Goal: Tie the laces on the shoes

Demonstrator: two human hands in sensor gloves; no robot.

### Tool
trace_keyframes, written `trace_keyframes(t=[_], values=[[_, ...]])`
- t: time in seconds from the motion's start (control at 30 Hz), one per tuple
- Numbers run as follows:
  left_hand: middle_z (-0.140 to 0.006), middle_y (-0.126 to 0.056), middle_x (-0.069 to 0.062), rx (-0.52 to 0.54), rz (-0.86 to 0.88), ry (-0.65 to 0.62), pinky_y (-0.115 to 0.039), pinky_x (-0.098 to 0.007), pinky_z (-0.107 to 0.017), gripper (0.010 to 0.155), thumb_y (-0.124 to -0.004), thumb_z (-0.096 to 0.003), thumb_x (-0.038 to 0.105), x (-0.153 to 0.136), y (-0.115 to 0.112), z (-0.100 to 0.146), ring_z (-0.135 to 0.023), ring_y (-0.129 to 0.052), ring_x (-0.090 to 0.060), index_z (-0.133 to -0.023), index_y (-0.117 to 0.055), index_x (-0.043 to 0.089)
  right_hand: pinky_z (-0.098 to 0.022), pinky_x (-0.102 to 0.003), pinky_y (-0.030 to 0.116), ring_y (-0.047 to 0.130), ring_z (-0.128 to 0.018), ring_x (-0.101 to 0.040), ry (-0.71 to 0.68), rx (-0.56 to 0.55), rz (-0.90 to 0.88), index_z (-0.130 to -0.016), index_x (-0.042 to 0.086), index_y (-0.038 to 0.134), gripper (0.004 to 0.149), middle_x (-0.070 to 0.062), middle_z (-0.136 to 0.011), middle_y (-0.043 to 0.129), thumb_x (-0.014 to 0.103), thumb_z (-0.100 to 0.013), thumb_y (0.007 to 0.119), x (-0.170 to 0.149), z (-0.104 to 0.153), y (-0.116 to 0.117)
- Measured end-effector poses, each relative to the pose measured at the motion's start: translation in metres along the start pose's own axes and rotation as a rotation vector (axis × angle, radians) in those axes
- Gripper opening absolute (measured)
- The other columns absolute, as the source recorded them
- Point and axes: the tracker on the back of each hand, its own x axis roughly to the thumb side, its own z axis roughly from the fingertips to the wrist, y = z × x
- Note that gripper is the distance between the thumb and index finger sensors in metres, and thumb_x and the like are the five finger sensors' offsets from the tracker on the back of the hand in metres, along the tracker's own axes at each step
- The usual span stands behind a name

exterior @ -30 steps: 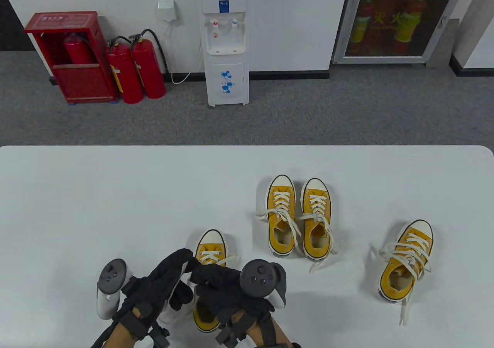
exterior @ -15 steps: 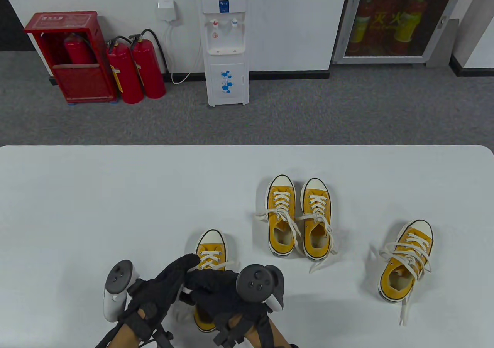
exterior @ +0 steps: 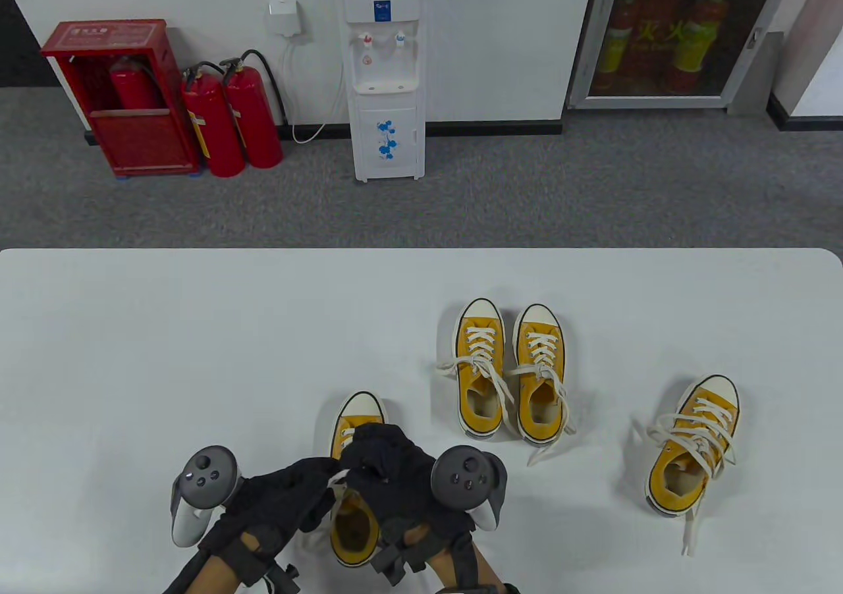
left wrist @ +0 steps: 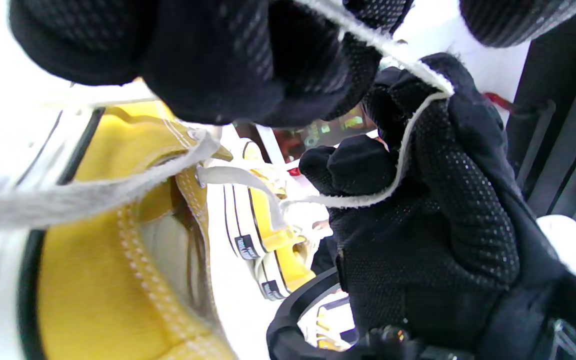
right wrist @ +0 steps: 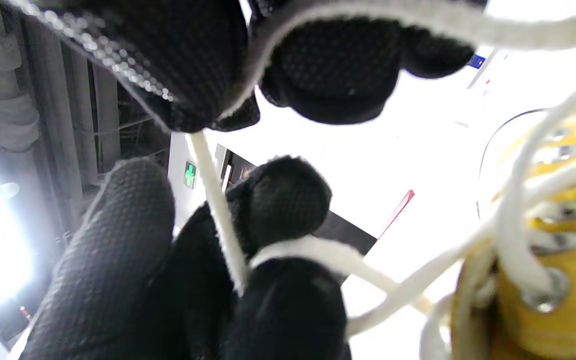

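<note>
A yellow sneaker [exterior: 352, 528] with white laces stands at the table's front edge, toe pointing away; it fills the left of the left wrist view [left wrist: 113, 280]. My left hand [exterior: 290, 498] and right hand [exterior: 388, 465] meet above its tongue. Each hand pinches a strand of the white lace [left wrist: 398, 165]. In the right wrist view the lace [right wrist: 313, 250] runs between my fingers and down to the eyelets [right wrist: 543, 287]. The right hand hides most of the lacing in the table view.
A pair of yellow sneakers [exterior: 510, 373] with loose laces stands at mid-table. A single yellow sneaker [exterior: 691, 446] with loose laces lies at the right. The table's far edge [exterior: 421, 251] faces a carpeted floor.
My right hand has moved forward over the shoe's tongue and a little right. My left hand has shifted right and closer to the shoe's opening. The shoe has stayed put.
</note>
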Motion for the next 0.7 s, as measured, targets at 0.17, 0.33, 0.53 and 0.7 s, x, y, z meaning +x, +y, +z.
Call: trace_keyframes(t=[0.17, 0.33, 0.53, 0.7], values=[[-0.045, -0.104, 0.005, -0.027, -0.046, -0.010, -0.092, -0.042, -0.024, 0.048, -0.078, -0.0481, 0.060, 0.005, -0.003, -0.001, -0.016, -0.099, -0.013, -0.082, -0.091, 0.029, -0.063, -0.058, 0.063, 0.089, -0.060, -0.022, 0.003, -0.001, 0.008, -0.082, 0.025, 0.085, 0.040, -0.005, -0.098, 0.068, 0.034, -0.043, 0.086, -0.004, 0.000, 0.003], [-0.035, -0.102, 0.011, 0.004, 0.044, 0.006, -0.093, -0.039, -0.017, 0.041, -0.076, -0.0501, 0.054, 0.004, 0.001, 0.000, -0.007, -0.097, -0.008, -0.078, -0.091, 0.028, -0.068, -0.066, 0.050, 0.079, -0.083, -0.031, 0.020, -0.043, 0.059, -0.088, 0.024, 0.080, 0.045, -0.006, -0.100, 0.065, 0.034, -0.044, 0.084, -0.006, 0.002, 0.003], [-0.032, -0.102, 0.013, 0.066, 0.189, 0.045, -0.093, -0.037, -0.014, 0.042, -0.073, -0.0513, 0.052, -0.004, 0.009, 0.003, -0.004, -0.096, -0.006, -0.080, -0.089, 0.026, -0.068, -0.065, 0.050, 0.078, -0.084, -0.032, 0.000, -0.140, 0.073, -0.090, 0.022, 0.079, 0.047, -0.006, -0.099, 0.067, 0.033, -0.044, 0.083, -0.001, 0.005, -0.005], [-0.034, -0.102, 0.012, 0.112, 0.248, 0.047, -0.093, -0.037, -0.015, 0.044, -0.071, -0.0518, 0.051, -0.009, 0.015, 0.004, -0.005, -0.097, -0.007, -0.084, -0.086, 0.026, -0.059, -0.058, 0.065, 0.094, -0.056, -0.026, -0.026, -0.068, 0.165, -0.079, 0.019, 0.090, 0.043, -0.008, -0.082, 0.086, 0.042, -0.043, 0.086, 0.004, 0.005, 0.006]])
